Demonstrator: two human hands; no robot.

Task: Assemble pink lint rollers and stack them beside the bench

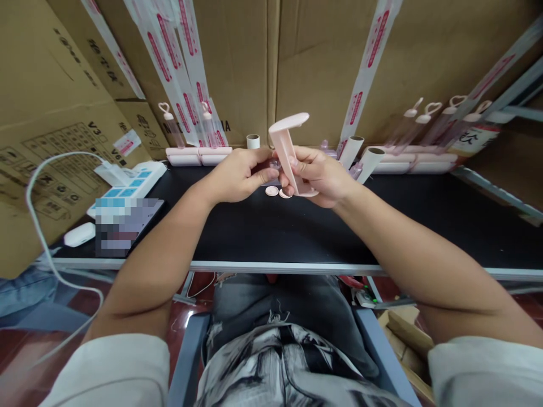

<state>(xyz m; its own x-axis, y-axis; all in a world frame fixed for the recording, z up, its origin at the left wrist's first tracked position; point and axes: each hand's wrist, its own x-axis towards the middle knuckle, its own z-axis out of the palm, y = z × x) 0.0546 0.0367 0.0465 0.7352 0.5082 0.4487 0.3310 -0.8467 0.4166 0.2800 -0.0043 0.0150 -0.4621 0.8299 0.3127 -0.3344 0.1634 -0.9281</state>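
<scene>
A pale pink plastic frame (287,154) with a rounded end plate stands tilted in my right hand (324,176), whose fingers are wrapped round it. Just to its left, my left hand (238,176) pinches a small clear piece (274,165), partly hidden by the fingertips and close to the frame. Below the fingers, two small pink discs lie on the black table; the left disc (272,191) shows whole, while the right disc (285,193) is partly covered by my right hand.
Pink tubes (199,156) with heart-topped pieces line the back left, and more pink tubes (418,161) the back right. Open white tubes (351,150) stand behind my right hand. A power strip (127,186), a white case (80,234) and a cable are at left. Cardboard (314,68) rises behind.
</scene>
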